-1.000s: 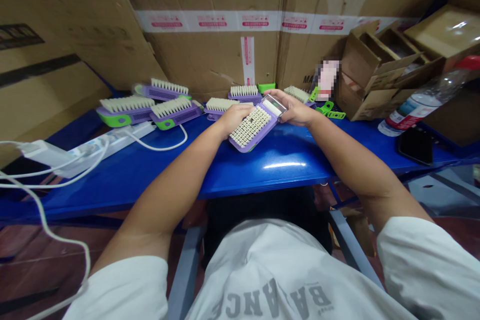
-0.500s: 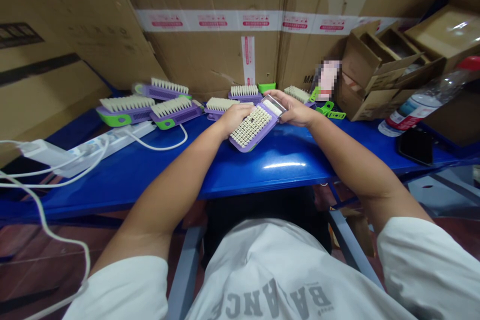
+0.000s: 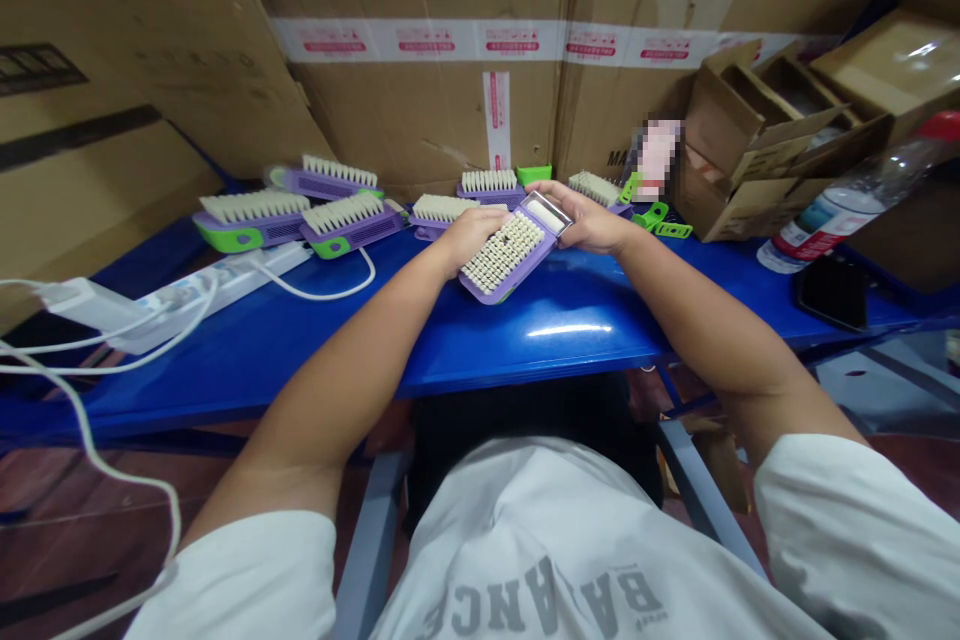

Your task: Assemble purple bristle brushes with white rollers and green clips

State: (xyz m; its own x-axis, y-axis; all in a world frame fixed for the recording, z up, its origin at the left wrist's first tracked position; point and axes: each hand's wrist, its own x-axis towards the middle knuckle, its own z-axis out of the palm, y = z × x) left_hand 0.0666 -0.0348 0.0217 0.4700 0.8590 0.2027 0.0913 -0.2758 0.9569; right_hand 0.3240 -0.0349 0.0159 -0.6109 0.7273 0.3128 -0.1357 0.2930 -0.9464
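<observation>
- Brush: mid-span over the blue tabletop, between both hands, bristle face up. Long axis runs about 7 to 1 o'clock. Can't tell if the near end touches down.
- Left hand: grip closed on the long side; brush lies at 4 o'clock from it.
- Right hand: grip wrapped at the shiny-rimmed end; body lies at 8 o'clock. This hand is nearer that end; undersides of both grips hidden.
- Shape/material: rounded oblong, purple plastic-looking shell, green trim low down. Cream tufts in tight knobbly rows, small dark spot toward the rimmed end, smooth pale patch inside the rim.
- Around it: other brushes from 9 round to 2 o'clock, same purple and cream; green pieces with holes, 2 to 3 o'clock; white power strip, 9 o'clock; clear bottle, 3 o'clock.
- Tabletop glossy; plain brown cardboard at 12.
</observation>
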